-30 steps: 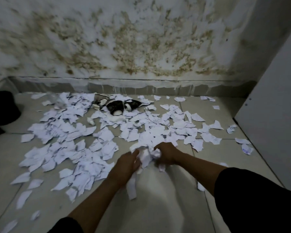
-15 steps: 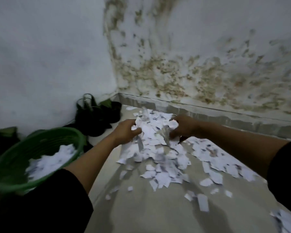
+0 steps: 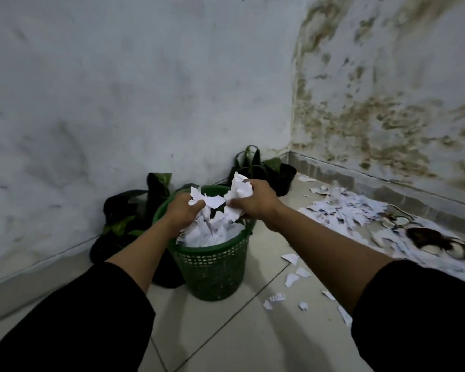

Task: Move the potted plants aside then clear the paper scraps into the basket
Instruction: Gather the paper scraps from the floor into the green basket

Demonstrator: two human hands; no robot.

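Note:
A green mesh basket (image 3: pixel 212 267) stands on the tiled floor by the wall, nearly full of white paper. My left hand (image 3: pixel 181 209) and my right hand (image 3: pixel 254 200) are over its mouth, together gripping a bundle of paper scraps (image 3: pixel 212 202). More scraps (image 3: pixel 344 213) cover the floor to the right along the stained wall. Potted plants in black pots stand against the wall: one (image 3: pixel 134 218) left of the basket, another (image 3: pixel 263 170) behind it in the corner.
A few loose scraps (image 3: pixel 293 277) lie on the tiles right of the basket. A dark spill of soil with a tipped pot (image 3: pixel 435 241) sits among the scraps at far right. Walls close off the left and back.
The view has swung left from the scrap pile to the basket. Both hands have carried the bundle of scraps from above the floor to over the basket's mouth.

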